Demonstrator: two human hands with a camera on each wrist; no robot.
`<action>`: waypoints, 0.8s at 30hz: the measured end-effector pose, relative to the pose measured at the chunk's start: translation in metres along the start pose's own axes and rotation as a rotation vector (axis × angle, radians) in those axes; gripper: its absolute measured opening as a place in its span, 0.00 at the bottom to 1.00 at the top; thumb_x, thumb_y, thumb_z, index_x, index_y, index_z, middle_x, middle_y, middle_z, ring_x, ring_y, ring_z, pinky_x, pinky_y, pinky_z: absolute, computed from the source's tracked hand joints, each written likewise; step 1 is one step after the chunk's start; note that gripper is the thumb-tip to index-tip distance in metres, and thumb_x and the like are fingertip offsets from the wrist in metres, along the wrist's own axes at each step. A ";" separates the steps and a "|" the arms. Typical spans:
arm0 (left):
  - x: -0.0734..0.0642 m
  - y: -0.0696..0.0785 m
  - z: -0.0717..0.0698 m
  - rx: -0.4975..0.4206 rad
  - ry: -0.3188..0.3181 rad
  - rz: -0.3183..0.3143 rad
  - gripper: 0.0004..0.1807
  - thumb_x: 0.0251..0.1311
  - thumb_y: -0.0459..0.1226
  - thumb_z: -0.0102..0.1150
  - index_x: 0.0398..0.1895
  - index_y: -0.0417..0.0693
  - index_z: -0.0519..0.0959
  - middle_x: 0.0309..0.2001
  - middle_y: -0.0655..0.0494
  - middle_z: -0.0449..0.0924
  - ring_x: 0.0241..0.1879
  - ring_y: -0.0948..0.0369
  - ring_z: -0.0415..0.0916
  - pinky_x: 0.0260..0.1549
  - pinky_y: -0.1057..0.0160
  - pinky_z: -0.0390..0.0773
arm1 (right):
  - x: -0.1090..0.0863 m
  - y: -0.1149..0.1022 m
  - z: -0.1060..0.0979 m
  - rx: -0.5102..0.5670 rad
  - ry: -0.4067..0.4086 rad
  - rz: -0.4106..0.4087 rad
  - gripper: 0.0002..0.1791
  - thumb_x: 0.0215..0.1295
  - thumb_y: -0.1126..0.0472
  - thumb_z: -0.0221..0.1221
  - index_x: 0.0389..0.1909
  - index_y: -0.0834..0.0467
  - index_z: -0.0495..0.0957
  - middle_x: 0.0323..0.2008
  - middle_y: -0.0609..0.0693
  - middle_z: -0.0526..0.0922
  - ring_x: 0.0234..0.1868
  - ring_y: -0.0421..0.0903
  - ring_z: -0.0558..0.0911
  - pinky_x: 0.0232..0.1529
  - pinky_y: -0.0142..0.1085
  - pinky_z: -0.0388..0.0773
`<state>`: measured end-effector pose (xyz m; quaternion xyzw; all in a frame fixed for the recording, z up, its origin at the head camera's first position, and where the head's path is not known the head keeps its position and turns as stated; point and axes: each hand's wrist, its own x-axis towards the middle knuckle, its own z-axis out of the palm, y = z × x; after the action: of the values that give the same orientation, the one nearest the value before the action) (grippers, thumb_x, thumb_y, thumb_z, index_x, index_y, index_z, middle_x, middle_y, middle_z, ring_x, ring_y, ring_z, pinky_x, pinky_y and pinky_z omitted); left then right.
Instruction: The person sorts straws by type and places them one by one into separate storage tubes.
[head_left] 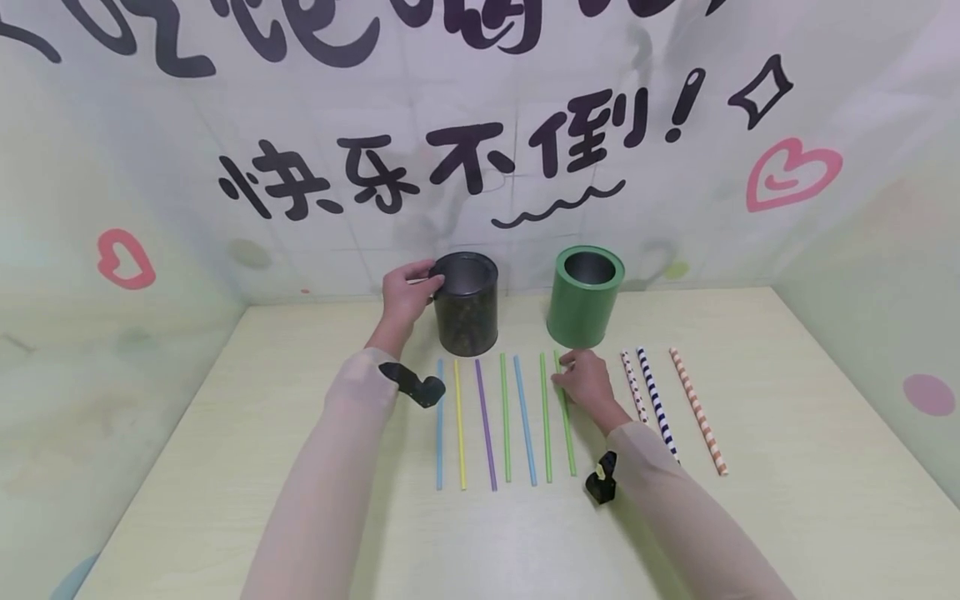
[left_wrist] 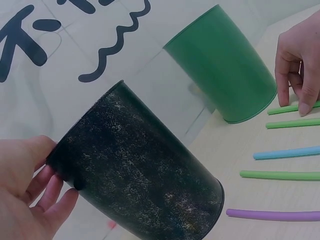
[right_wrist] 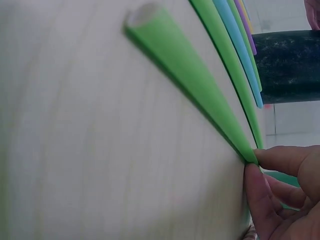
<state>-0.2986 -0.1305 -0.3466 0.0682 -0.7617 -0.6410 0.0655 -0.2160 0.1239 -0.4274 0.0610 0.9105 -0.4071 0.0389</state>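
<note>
The right hand (head_left: 591, 382) has its grip closed at thumb and fingertips, pinching the far end of a green straw (head_left: 568, 433). That straw lies along the worktop (head_left: 465, 550), one end pointing away from the person towards the green can (head_left: 581, 312), the other towards the person; its long axis leans a little, the near end set further right. In the right wrist view it looks flat along the surface, its near end showing the hollow opening.

Just left of it lies a second green straw (head_left: 546, 417), almost parallel. Beyond that, going left, come a blue straw (head_left: 525, 421), another green one, a purple straw (head_left: 486, 425), a yellow straw (head_left: 460, 425) and another blue one, all pointing roughly away from the person. Right of the hand lie a dotted straw (head_left: 633, 385), a navy-striped straw (head_left: 658, 404) and an orange-striped straw (head_left: 698, 412), slanting more.

The left hand (head_left: 407, 293) pinches the rim of the black can (head_left: 468, 321) between thumb and fingers. Both cans stand upright, mouths up, before the lettered wall (head_left: 525, 271).
</note>
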 end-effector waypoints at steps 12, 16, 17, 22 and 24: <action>-0.002 -0.001 0.001 -0.037 0.015 0.027 0.18 0.53 0.30 0.60 0.50 0.39 0.78 0.44 0.43 0.72 0.38 0.59 0.74 0.38 0.66 0.80 | 0.000 -0.006 0.001 -0.079 0.006 0.019 0.21 0.49 0.71 0.61 0.47 0.71 0.75 0.43 0.64 0.80 0.28 0.46 0.79 0.27 0.33 0.77; -0.001 0.000 0.001 -0.028 0.000 0.017 0.19 0.55 0.29 0.59 0.52 0.38 0.76 0.47 0.43 0.71 0.39 0.59 0.73 0.41 0.66 0.79 | 0.000 -0.007 0.001 -0.071 0.007 0.032 0.21 0.49 0.70 0.61 0.47 0.70 0.75 0.39 0.62 0.81 0.20 0.41 0.76 0.21 0.30 0.75; -0.001 0.000 0.000 -0.027 -0.001 0.016 0.19 0.55 0.30 0.58 0.53 0.38 0.76 0.47 0.43 0.71 0.39 0.60 0.73 0.41 0.66 0.79 | 0.000 -0.007 0.000 -0.068 0.003 0.033 0.21 0.49 0.70 0.61 0.48 0.70 0.75 0.38 0.62 0.82 0.18 0.41 0.75 0.19 0.29 0.74; -0.001 0.001 0.000 -0.031 -0.011 0.002 0.20 0.55 0.30 0.58 0.53 0.38 0.75 0.47 0.44 0.70 0.37 0.61 0.72 0.41 0.66 0.79 | 0.001 -0.006 -0.005 -0.039 -0.017 0.019 0.22 0.49 0.70 0.60 0.48 0.71 0.74 0.40 0.63 0.81 0.18 0.41 0.74 0.18 0.29 0.73; -0.002 0.001 0.000 -0.033 -0.012 0.002 0.19 0.55 0.29 0.59 0.53 0.38 0.76 0.46 0.44 0.70 0.37 0.61 0.73 0.40 0.66 0.79 | 0.001 -0.006 -0.010 -0.035 -0.006 -0.007 0.21 0.49 0.70 0.60 0.48 0.70 0.75 0.39 0.62 0.81 0.21 0.42 0.75 0.19 0.30 0.74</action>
<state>-0.2968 -0.1303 -0.3451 0.0626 -0.7515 -0.6538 0.0628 -0.2182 0.1269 -0.4164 0.0561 0.9175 -0.3916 0.0412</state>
